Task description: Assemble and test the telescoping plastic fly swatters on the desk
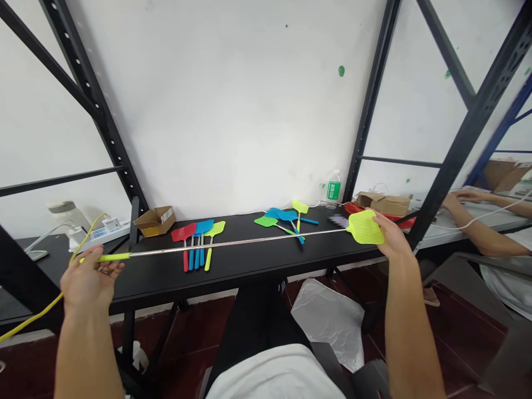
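Observation:
A yellow-green fly swatter (366,227) with a long, extended metal rod stretches across the view above the black table (257,266). My left hand (89,280) is closed on its handle at the left. At the far right, my right hand (390,235) pinches the edge of its perforated head. Beyond the rod, a row of red, blue and yellow-green fly swatters (203,228) lies on the left half of the table, handles toward me. A looser pile of blue and green fly swatters (286,216) lies right of the middle.
An open cardboard box (155,221) sits at the back left, near a power strip (111,226). A water bottle (333,191) stands at the back right, by another cardboard box (384,204). Black rack posts (372,94) flank the table. Another person's arm (474,224) shows far right.

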`<state>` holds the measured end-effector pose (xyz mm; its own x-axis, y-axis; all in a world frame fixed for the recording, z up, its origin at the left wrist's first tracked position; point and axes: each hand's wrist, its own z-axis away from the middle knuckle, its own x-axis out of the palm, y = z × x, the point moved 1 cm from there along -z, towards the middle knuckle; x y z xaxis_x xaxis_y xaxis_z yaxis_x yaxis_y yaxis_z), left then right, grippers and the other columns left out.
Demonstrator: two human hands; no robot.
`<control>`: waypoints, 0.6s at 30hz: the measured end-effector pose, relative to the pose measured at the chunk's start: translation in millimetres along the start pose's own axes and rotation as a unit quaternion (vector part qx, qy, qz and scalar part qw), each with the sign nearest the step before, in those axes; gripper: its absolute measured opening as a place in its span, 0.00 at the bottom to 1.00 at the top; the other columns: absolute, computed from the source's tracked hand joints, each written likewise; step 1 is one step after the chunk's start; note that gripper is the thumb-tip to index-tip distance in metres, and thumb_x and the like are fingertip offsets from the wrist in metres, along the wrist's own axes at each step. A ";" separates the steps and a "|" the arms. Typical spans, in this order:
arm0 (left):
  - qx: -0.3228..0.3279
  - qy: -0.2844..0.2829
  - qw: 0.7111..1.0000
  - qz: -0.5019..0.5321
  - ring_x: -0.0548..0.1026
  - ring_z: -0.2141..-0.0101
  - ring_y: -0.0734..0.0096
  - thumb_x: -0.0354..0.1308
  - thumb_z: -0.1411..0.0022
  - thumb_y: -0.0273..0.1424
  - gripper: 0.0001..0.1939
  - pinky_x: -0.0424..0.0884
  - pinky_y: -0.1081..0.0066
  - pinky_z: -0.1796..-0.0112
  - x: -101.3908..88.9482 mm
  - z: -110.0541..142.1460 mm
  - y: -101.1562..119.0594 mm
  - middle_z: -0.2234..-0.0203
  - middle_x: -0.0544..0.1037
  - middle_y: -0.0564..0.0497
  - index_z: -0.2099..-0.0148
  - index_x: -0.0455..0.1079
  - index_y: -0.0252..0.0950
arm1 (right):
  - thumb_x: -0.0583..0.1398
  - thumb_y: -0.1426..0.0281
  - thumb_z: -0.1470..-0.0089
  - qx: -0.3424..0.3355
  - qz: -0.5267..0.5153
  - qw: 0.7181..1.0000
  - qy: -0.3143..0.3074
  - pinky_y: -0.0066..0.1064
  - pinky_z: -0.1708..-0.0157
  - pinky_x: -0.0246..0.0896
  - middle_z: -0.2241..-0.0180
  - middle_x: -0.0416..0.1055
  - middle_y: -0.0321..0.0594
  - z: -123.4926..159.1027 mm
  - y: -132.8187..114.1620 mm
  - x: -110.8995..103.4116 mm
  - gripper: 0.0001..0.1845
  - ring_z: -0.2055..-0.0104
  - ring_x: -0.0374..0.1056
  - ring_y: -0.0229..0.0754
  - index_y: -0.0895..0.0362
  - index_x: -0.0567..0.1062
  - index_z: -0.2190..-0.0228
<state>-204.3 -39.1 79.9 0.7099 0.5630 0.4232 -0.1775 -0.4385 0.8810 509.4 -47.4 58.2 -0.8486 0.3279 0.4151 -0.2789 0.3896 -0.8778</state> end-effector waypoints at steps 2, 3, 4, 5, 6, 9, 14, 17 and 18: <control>-0.006 0.000 1.000 -0.004 0.63 0.84 0.78 0.64 0.54 0.27 0.14 0.72 0.72 0.76 1.0 -1.3 -4.7 0.87 0.64 0.63 0.64 0.63 0.38 | 0.68 0.67 0.58 0.000 0.001 1.000 -0.002 0.28 0.72 0.69 0.62 0.80 0.40 -2.7 4.8 2.4 0.22 0.63 0.76 0.45 0.55 0.80 0.58; -0.011 -0.003 1.000 -0.009 0.63 0.84 0.77 0.63 0.53 0.27 0.14 0.72 0.72 0.75 1.7 -1.8 -7.8 0.88 0.64 0.63 0.64 0.63 0.38 | 0.68 0.66 0.58 0.000 0.004 1.000 -0.001 0.27 0.72 0.69 0.62 0.80 0.40 -4.6 8.2 3.0 0.21 0.64 0.76 0.44 0.55 0.81 0.58; -0.016 -0.007 1.000 -0.015 0.64 0.84 0.77 0.63 0.53 0.27 0.14 0.72 0.72 0.75 2.8 -2.2 -11.7 0.88 0.64 0.63 0.64 0.62 0.38 | 0.68 0.66 0.58 -0.002 0.009 1.000 0.006 0.27 0.72 0.69 0.63 0.80 0.40 -6.8 12.3 2.9 0.21 0.64 0.76 0.44 0.55 0.81 0.58; -0.022 -0.011 0.999 -0.023 0.64 0.84 0.77 0.63 0.53 0.27 0.14 0.73 0.72 0.75 4.0 -2.3 -16.3 0.88 0.65 0.64 0.64 0.61 0.38 | 0.68 0.66 0.58 -0.005 0.016 1.000 0.017 0.27 0.72 0.69 0.63 0.80 0.39 -9.3 16.8 2.1 0.21 0.64 0.76 0.43 0.55 0.81 0.59; -0.030 -0.016 0.999 -0.031 0.65 0.84 0.77 0.63 0.52 0.28 0.14 0.73 0.72 0.75 5.5 -2.2 -21.6 0.88 0.65 0.63 0.64 0.61 0.38 | 0.68 0.66 0.59 -0.009 0.024 0.999 0.027 0.27 0.72 0.69 0.63 0.80 0.39 -11.8 21.7 1.0 0.21 0.64 0.76 0.43 0.54 0.81 0.59; -0.051 -0.037 0.997 -0.054 0.66 0.83 0.75 0.63 0.51 0.29 0.15 0.72 0.72 0.75 10.6 -0.3 -40.7 0.87 0.67 0.62 0.64 0.60 0.39 | 0.69 0.67 0.60 -0.014 0.044 0.998 0.050 0.30 0.72 0.70 0.65 0.81 0.38 -19.0 35.9 -4.1 0.20 0.65 0.76 0.45 0.54 0.81 0.60; -0.047 -0.040 0.994 -0.086 0.69 0.82 0.75 0.64 0.50 0.29 0.18 0.72 0.73 0.73 13.2 1.5 -66.0 0.85 0.69 0.61 0.61 0.59 0.39 | 0.69 0.68 0.62 -0.006 0.060 0.996 0.065 0.32 0.72 0.71 0.67 0.81 0.38 -25.2 47.2 -11.6 0.18 0.66 0.77 0.47 0.54 0.82 0.63; -0.037 -0.056 0.992 -0.103 0.70 0.81 0.74 0.64 0.49 0.30 0.17 0.73 0.71 0.73 10.6 -2.5 -71.7 0.85 0.70 0.61 0.61 0.58 0.39 | 0.68 0.69 0.62 0.007 0.060 0.996 0.069 0.32 0.73 0.71 0.68 0.80 0.37 -25.7 48.1 -14.0 0.18 0.68 0.76 0.47 0.53 0.82 0.63; -0.036 -0.063 0.992 -0.108 0.70 0.81 0.74 0.63 0.48 0.30 0.17 0.73 0.71 0.73 9.6 -4.3 -72.7 0.85 0.70 0.60 0.62 0.58 0.39 | 0.68 0.69 0.62 0.012 0.061 0.996 0.069 0.32 0.73 0.71 0.68 0.80 0.37 -25.6 48.4 -14.3 0.18 0.68 0.76 0.47 0.53 0.81 0.63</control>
<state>-187.5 1.2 20.8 0.8151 0.5444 0.1981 -0.0575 -0.2642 0.9627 519.6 -11.2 15.9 -0.8075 0.4868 0.3331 -0.1899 0.3200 -0.9282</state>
